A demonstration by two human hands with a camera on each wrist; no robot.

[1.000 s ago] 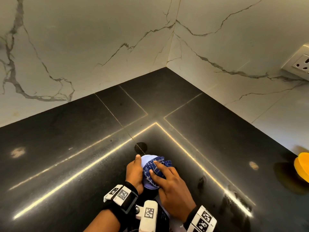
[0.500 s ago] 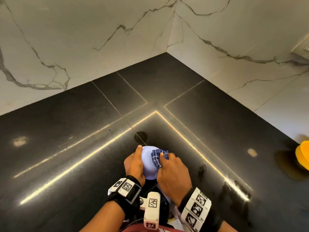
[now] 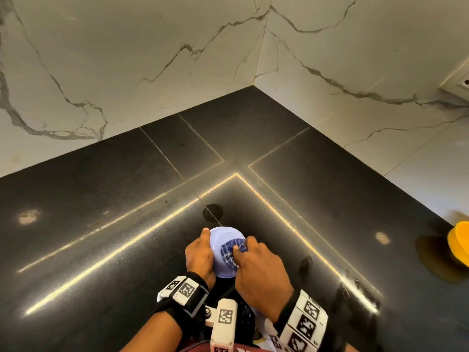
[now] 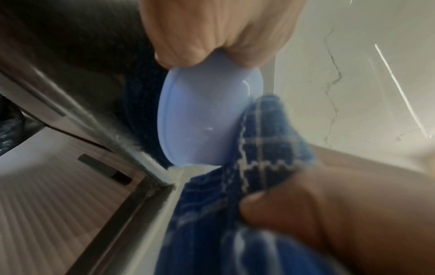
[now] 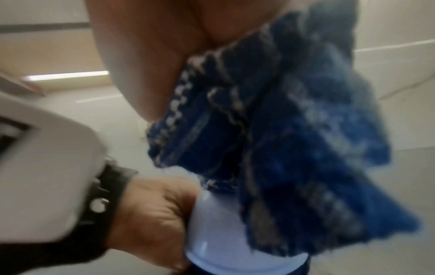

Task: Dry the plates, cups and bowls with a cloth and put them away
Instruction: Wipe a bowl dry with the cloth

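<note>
The head view looks steeply down from above onto a black stone counter (image 3: 101, 224) set in a white marble-walled corner (image 3: 258, 59), both hands low in frame. The left wrist view sits very close, facing along the left hand (image 4: 212, 31) at a pale blue plastic bowl (image 4: 202, 119). The right wrist view, equally close, faces a blue checked cloth (image 5: 282, 130). All three share bowl and cloth.

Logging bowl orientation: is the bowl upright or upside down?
Upside down: the bowl's flat base ring faces up, with the cloth on it.
</note>
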